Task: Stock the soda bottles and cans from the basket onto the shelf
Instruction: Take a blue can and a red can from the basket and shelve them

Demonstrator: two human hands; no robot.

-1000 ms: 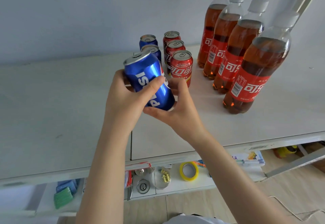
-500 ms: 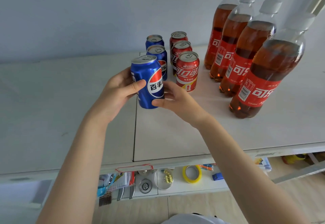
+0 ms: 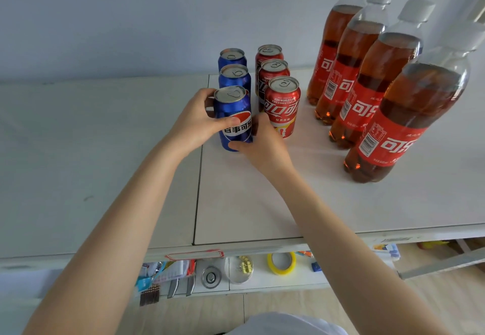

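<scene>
A blue Pepsi can [image 3: 233, 106] stands upright on the white shelf [image 3: 249, 203], logo toward me, at the front of a row with two more blue cans [image 3: 234, 76]. My left hand [image 3: 195, 122] grips its left side, thumb across the logo. My right hand [image 3: 258, 141] holds its lower right side with curled fingers. Three red cola cans [image 3: 282, 103] line up just to the right. Several cola bottles [image 3: 404, 122] with red labels and white caps stand in a diagonal row further right. The basket is out of view.
A wall closes the shelf at the back. A seam [image 3: 199, 171] divides the shelf top. On a lower shelf lie a yellow tape roll [image 3: 281, 263], a clear round box [image 3: 240, 269], tools and packets [image 3: 168, 274]. Wooden floor shows below.
The blue can went from tilted in the air to upright, then moved forward and down onto the shelf in front of the other blue cans. Both hands stayed on it.
</scene>
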